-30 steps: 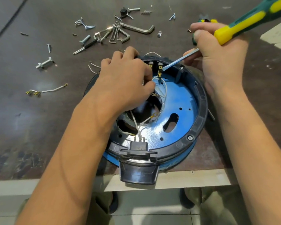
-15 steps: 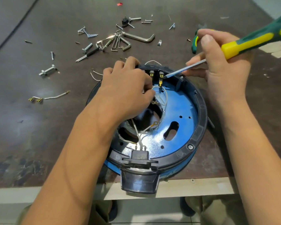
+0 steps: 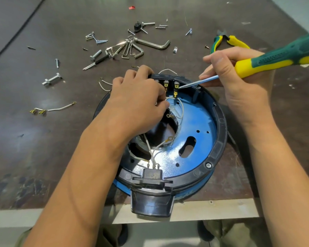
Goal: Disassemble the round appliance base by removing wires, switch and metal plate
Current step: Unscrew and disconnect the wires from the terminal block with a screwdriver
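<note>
I see right hand [image 3: 239,81] closed around screwdriver [image 3: 275,59], tip at switch [image 3: 176,86] terminal; left hand [image 3: 137,104] curled, pinching wires [image 3: 180,107] inside round base [image 3: 219,122].

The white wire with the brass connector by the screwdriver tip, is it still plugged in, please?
Plugged in: the brass connector sits on its switch terminal.

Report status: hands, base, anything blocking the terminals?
Left hand pinching white wires inside round base. Right hand gripping screwdriver, tip at rear brass terminal. Terminals unobstructed; loose screws sit clear.
</note>
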